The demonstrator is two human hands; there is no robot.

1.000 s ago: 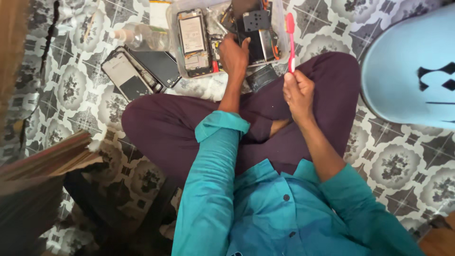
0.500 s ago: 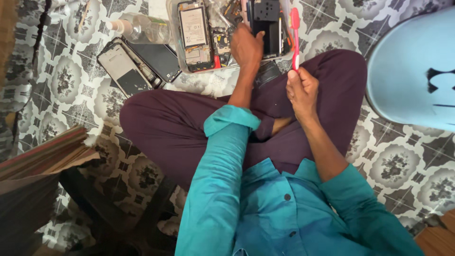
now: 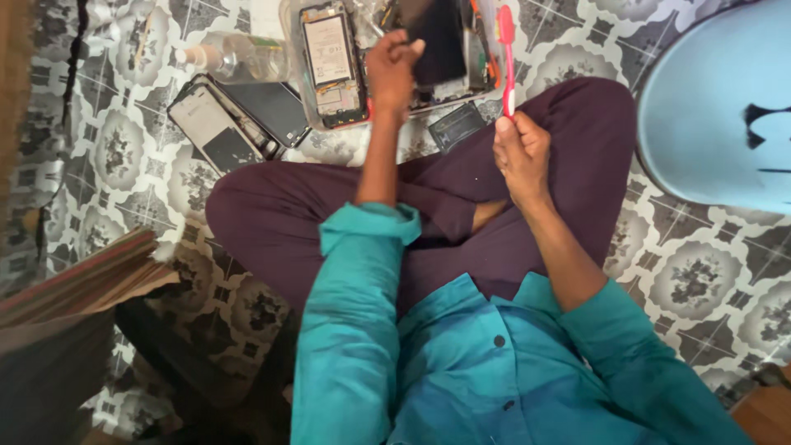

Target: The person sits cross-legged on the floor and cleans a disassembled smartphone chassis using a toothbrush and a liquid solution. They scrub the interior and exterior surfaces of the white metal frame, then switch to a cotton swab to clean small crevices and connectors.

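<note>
Up by the clear tray (image 3: 290,49) on the tiled floor, the left hand (image 3: 390,67) pinches a thin dark phone panel (image 3: 441,45) by its edge; light, stiff, probably fragile, so edges suit it. The right hand (image 3: 521,152) grips a red toothbrush (image 3: 507,58) upright

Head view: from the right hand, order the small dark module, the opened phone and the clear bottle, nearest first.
From the right hand:
1. Small dark module, on the floor just to its left.
2. Opened phone, farther left, in the clear tray.
3. Clear bottle, farthest left, lying on the tiles.
</note>
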